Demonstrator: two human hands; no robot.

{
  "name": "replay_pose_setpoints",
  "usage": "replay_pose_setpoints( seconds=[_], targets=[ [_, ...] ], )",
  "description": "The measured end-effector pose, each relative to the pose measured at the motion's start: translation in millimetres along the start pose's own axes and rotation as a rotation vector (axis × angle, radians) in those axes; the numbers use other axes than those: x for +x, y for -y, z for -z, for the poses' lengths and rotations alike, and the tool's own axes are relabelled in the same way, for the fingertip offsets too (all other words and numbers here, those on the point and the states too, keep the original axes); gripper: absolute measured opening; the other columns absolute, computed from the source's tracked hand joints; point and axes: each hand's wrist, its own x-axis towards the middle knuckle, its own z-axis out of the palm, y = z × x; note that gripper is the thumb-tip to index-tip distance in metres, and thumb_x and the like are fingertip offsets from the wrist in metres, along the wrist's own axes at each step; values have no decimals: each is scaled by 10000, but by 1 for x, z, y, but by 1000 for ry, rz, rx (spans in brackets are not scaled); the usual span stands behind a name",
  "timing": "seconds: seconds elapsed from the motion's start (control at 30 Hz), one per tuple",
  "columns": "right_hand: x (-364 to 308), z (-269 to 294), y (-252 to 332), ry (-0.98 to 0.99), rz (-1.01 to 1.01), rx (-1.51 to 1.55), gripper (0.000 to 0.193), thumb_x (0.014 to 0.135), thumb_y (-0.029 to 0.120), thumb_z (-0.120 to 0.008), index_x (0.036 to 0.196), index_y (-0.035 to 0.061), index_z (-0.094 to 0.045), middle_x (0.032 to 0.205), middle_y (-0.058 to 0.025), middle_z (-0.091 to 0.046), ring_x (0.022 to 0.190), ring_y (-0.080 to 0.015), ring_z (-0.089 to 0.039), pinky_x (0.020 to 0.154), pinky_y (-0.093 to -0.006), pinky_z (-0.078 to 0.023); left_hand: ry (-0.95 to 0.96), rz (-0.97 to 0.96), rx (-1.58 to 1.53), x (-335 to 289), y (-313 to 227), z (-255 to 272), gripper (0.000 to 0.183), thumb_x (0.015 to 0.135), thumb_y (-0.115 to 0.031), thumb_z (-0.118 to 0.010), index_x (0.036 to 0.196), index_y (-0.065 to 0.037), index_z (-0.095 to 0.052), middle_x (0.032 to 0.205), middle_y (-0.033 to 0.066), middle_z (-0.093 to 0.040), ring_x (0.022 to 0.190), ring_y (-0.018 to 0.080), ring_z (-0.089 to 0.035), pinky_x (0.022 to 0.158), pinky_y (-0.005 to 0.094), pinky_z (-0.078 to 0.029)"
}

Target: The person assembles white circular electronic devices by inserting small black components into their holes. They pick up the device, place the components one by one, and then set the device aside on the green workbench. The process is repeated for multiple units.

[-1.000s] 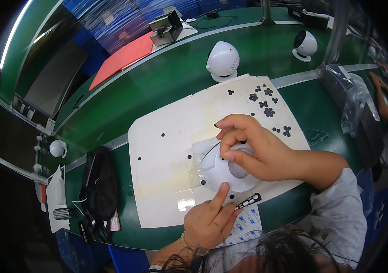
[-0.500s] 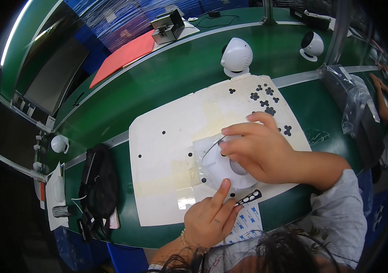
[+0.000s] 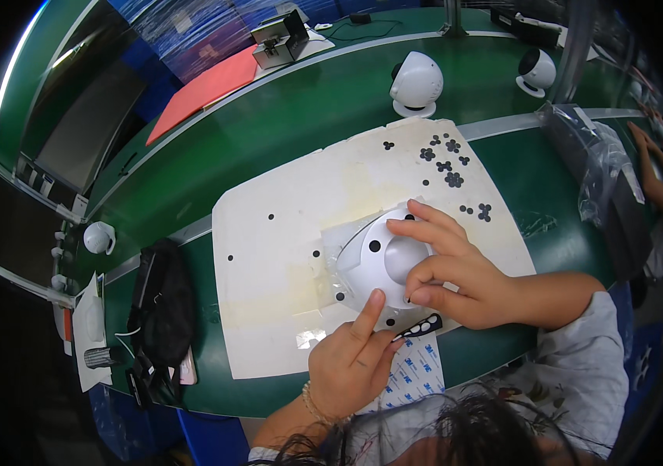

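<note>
A white rounded plastic shell (image 3: 360,268) with a round opening lies on a clear bag (image 3: 330,268) on a cream board. A black round pad (image 3: 375,246) sticks to its face, left of the opening; others show at its upper rim and beside my right thumb. My right hand (image 3: 455,272) spans the shell's right side, two fingers at the upper rim, thumb and forefinger drawn together at the opening's lower edge. My left hand (image 3: 351,361) presses its extended forefinger on the near rim. Its other fingers hold a slim black tool with white spots (image 3: 422,326), its kind partly hidden.
The cream board (image 3: 261,311) carries loose black pads and clusters (image 3: 454,179) at its far right. Two white rounded devices (image 3: 417,81) stand behind. A black bag (image 3: 164,303) lies left, a dark box with plastic wrap (image 3: 599,171) right. A printed sheet (image 3: 417,373) lies near me.
My right thumb and forefinger have moved from the shell's left face to the opening's lower edge, uncovering the black pad. The left hand keeps its place on the rim. The whole view has shifted slightly.
</note>
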Motion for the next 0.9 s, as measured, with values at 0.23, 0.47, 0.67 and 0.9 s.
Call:
replay_pose_setpoints(
  seconds=[0.23, 0.47, 0.67, 0.9],
  targets=[
    [-2, -5, -3, -34, 29, -38, 134, 833, 223, -569, 814, 99, -614, 1337, -158, -387, 1297, -391, -222, 993, -493, -190, -13, -5, -26, 1, 2, -1, 190, 651, -13, -704, 793, 7, -579, 1219, 237, -496, 596, 197, -569, 551, 286, -486],
    [-22, -6, -8, -178, 312, -605, 215, 744, 264, -656, 936, 167, -640, 1280, -72, -465, 1238, -319, -328, 929, -450, -243, -95, -42, -14, -1, 5, -5, 154, 658, -81, -713, 736, -22, -594, 1241, 173, -507, 537, 163, -522, 460, 256, -430],
    [-24, -7, 3, -163, 234, -297, 281, 712, 276, -682, 977, 196, -632, 1260, -42, -487, 1221, -286, -359, 915, -447, -241, -39, -7, -50, 0, -1, -3, 168, 681, -22, -691, 795, 13, -574, 1218, 260, -489, 598, 194, -564, 548, 284, -482],
    [-27, -15, -3, -180, 566, -443, 159, 714, 210, -677, 865, 174, -643, 1247, -48, -496, 1230, -299, -351, 909, -417, -272, -128, -57, -45, 2, 0, -10, 118, 692, -71, -687, 732, -11, -593, 1244, 201, -494, 571, 181, -534, 493, 268, -445]
  ],
)
